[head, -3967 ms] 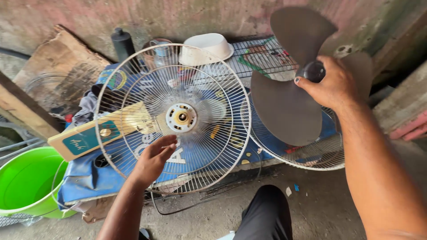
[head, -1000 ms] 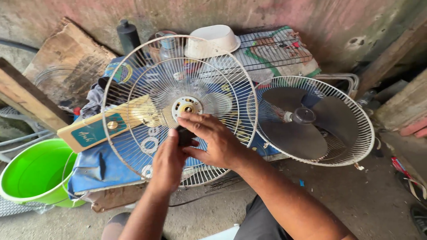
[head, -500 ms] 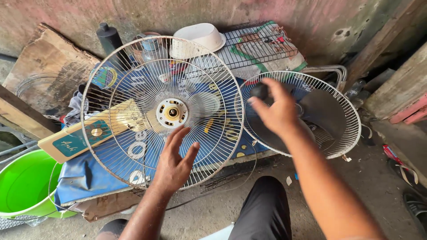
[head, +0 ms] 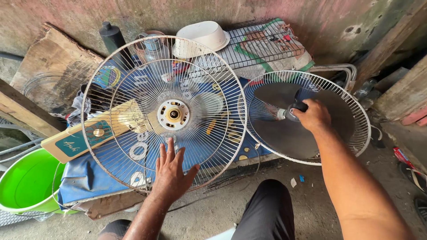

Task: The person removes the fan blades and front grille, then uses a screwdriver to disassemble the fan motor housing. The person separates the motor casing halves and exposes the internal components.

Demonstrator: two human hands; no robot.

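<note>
Head view, left to right: green plastic tub (head: 26, 184) at the edge; my left hand (head: 171, 171) lies flat, fingers spread, on the round wire fan guard (head: 164, 115), over blue sheeting (head: 80, 178). I judge it light, springy; grip the rim. My right hand (head: 313, 116) clasps the grey fan blade's hub (head: 289, 113) inside the second guard (head: 356, 115); smooth plastic, likely brittle.

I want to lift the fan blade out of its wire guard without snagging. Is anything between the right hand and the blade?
Nothing visible: the right hand already grips the hub of the fan blade, which lies in the open wire guard.
</note>
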